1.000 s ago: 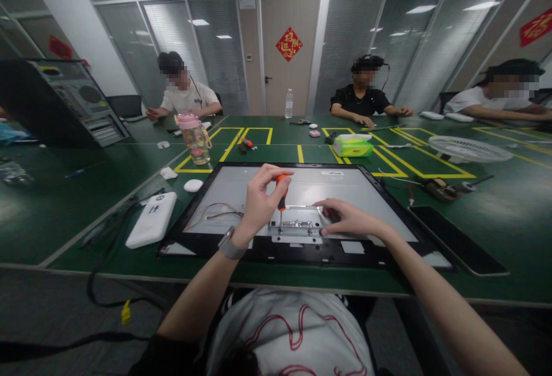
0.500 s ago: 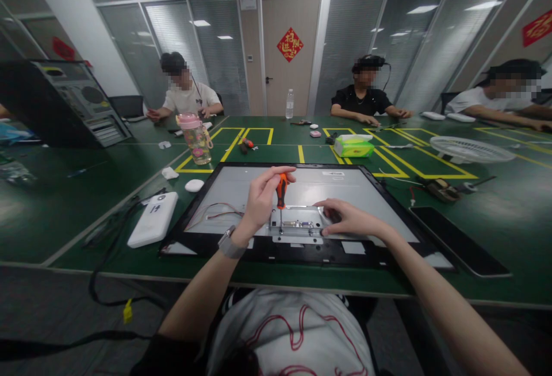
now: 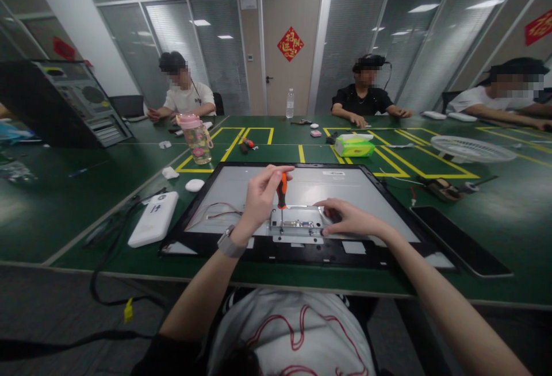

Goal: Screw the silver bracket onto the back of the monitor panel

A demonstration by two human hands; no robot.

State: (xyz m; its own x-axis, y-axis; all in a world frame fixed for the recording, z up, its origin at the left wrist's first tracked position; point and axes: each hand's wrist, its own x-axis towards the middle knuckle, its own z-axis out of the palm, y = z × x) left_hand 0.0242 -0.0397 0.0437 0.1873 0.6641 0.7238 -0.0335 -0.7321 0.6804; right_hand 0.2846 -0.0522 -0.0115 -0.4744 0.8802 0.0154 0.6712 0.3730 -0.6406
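My left hand [image 3: 264, 192] grips the handle of an orange and black screwdriver [image 3: 282, 191], which stands upright with its tip at the left side of a metal bracket [image 3: 297, 215]. Small connector ports show along that bracket. It sits on the back of a flat display panel [image 3: 362, 192] with a black frame, lying on the table. My right hand [image 3: 347, 217] rests on the bracket's right end, thumb and fingers apart around its edge. Something dark under those fingers is partly hidden. Thin wires [image 3: 219, 210] lie on the panel to the left.
Left of the panel are a white power bank [image 3: 154, 219], a white oval case [image 3: 194, 185] and a pink-lidded bottle [image 3: 196, 139]. A black phone-like slab [image 3: 460, 240] lies to the right. Beyond are a tissue pack [image 3: 353, 145] and a white fan grille [image 3: 472, 149]. Several people sit across the table.
My left fingers have shifted slightly around the top of the screwdriver, which stays upright in the same spot. My right hand has not visibly moved.
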